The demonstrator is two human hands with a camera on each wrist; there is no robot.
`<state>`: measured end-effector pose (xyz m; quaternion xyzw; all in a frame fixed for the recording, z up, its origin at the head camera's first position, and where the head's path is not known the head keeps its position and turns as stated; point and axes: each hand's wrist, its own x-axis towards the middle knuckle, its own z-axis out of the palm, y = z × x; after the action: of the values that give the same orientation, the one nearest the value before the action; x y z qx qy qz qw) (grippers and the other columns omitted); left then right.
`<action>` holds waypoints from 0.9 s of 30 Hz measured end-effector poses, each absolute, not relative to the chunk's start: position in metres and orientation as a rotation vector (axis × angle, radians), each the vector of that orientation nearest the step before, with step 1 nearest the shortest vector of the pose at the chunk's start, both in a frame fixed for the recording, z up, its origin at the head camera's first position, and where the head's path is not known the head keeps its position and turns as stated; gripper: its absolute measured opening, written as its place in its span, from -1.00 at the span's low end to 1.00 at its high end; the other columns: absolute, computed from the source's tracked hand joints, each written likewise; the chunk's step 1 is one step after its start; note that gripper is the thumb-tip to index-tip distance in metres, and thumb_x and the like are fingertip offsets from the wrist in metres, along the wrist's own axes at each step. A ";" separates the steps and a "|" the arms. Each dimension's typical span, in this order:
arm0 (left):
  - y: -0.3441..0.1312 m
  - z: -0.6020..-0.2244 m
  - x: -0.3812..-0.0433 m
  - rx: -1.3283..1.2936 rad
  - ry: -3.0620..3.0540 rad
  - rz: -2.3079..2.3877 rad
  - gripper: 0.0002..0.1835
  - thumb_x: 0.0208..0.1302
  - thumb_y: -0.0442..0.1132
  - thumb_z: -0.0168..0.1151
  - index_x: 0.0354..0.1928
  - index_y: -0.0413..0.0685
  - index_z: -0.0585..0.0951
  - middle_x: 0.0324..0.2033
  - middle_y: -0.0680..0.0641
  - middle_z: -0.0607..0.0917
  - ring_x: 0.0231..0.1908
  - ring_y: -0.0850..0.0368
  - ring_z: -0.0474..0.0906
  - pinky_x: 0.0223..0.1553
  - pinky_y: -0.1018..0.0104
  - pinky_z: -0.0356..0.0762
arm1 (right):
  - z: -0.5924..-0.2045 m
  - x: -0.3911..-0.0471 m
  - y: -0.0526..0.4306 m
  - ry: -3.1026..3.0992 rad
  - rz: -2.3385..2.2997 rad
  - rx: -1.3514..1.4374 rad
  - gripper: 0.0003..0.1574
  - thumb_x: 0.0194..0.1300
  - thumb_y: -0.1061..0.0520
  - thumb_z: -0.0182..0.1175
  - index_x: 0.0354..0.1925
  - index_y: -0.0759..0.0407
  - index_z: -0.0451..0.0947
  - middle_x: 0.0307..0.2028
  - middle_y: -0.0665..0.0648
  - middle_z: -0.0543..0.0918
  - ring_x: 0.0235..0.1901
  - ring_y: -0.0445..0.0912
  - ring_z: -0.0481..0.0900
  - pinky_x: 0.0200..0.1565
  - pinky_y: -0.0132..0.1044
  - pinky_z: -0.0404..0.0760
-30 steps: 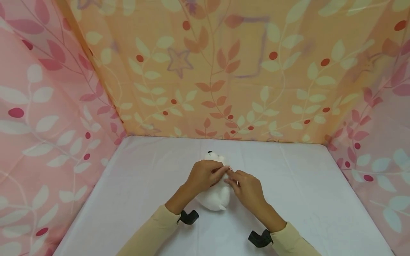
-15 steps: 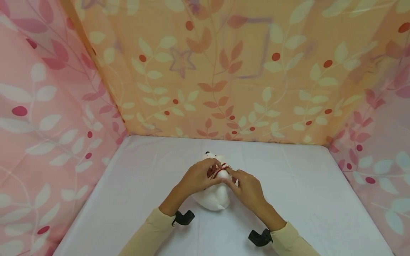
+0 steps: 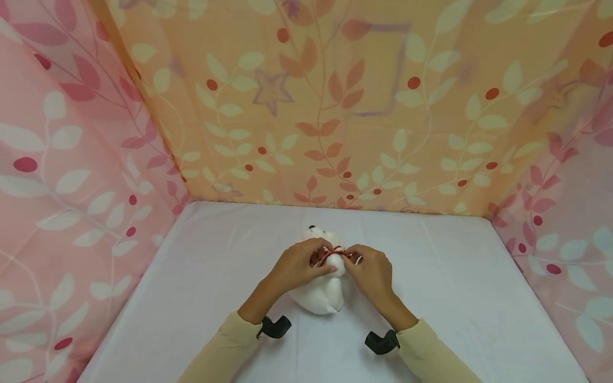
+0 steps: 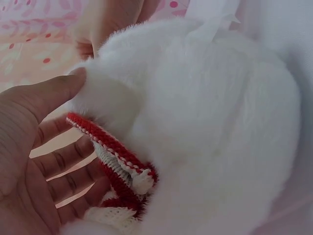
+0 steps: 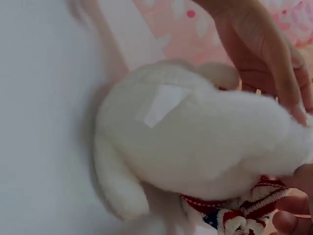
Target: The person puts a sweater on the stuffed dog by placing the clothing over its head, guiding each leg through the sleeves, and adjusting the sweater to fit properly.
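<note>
A white plush bear [image 3: 313, 299] sits on the table with its back towards me and its dark nose pointing away. Around its neck runs a knitted red-and-white scarf [image 3: 333, 252]; navy shows on it in the right wrist view, where the scarf [image 5: 237, 208] hangs at the bear's front. My left hand [image 3: 297, 264] curls its fingers round the scarf's left side, thumb tip against the white plush [image 4: 210, 107]. Thumb and fingers of my right hand [image 3: 372, 270] pinch the scarf at the right side of the neck. Some fingertips are hidden behind scarf and plush.
A white cloth covers the table [image 3: 230, 250]. Orange leaf-patterned fabric [image 3: 306, 106] stands along the back, with pink fabric [image 3: 72, 186] at the left and right. A pale tag [image 5: 164, 105] sticks out from the bear's back.
The left hand has shifted slightly left from the neck and its thumb has lowered, uncovering the scarf. The right hand has turned and now pinches the scarf's right side. The bear stays in place.
</note>
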<state>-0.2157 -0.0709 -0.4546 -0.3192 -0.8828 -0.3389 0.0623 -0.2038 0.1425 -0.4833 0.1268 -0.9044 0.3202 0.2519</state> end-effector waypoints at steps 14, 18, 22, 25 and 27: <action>-0.064 -0.457 -0.215 -0.816 -2.696 -0.976 -0.61 0.16 0.08 0.51 -0.03 0.21 0.61 -0.49 0.16 0.53 -0.51 0.33 0.38 -0.52 0.43 0.33 | -0.478 -0.202 0.151 -2.363 0.841 0.565 -0.93 0.01 0.25 0.30 -0.50 0.08 0.65 -0.54 -0.04 0.63 -0.59 -0.16 0.53 -0.55 -0.30 0.47; -0.058 -0.457 -0.216 -0.779 -2.701 -0.936 -0.63 0.15 0.06 0.53 -0.05 0.24 0.62 -0.53 0.16 0.49 -0.53 0.31 0.36 -0.54 0.42 0.29 | -0.477 -0.199 0.153 -2.222 0.834 0.752 -0.92 0.04 0.28 0.29 -0.44 0.12 0.63 -0.42 -0.01 0.68 -0.56 -0.14 0.59 -0.53 -0.34 0.54; -0.051 -0.458 -0.215 -0.760 -2.706 -0.913 -0.63 0.13 0.03 0.55 -0.06 0.26 0.63 -0.56 0.14 0.48 -0.53 0.27 0.36 -0.55 0.40 0.27 | -0.478 -0.199 0.152 -2.141 0.879 0.804 -0.92 0.06 0.30 0.28 -0.40 0.18 0.67 -0.36 0.05 0.72 -0.55 -0.13 0.61 -0.51 -0.33 0.60; -0.047 -0.458 -0.215 -0.728 -2.714 -0.891 -0.61 0.09 0.03 0.58 -0.08 0.26 0.62 -0.58 0.16 0.47 -0.53 0.27 0.37 -0.55 0.40 0.28 | -0.478 -0.200 0.153 -2.095 0.911 0.840 -0.92 0.05 0.31 0.28 -0.41 0.20 0.68 -0.35 0.07 0.73 -0.56 -0.14 0.60 -0.50 -0.35 0.61; -0.045 -0.458 -0.215 -0.698 -2.711 -0.880 -0.62 0.08 0.02 0.59 -0.11 0.26 0.61 -0.59 0.18 0.47 -0.54 0.27 0.38 -0.55 0.40 0.29 | -0.478 -0.201 0.153 -2.058 0.918 0.891 -0.91 0.03 0.33 0.27 -0.43 0.20 0.68 -0.35 0.07 0.73 -0.56 -0.16 0.60 -0.49 -0.40 0.60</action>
<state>-0.2149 -0.0449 -0.4582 -0.2366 -0.9189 -0.2983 0.1031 -0.2012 0.1525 -0.4780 0.3442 -0.7951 0.3546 0.3514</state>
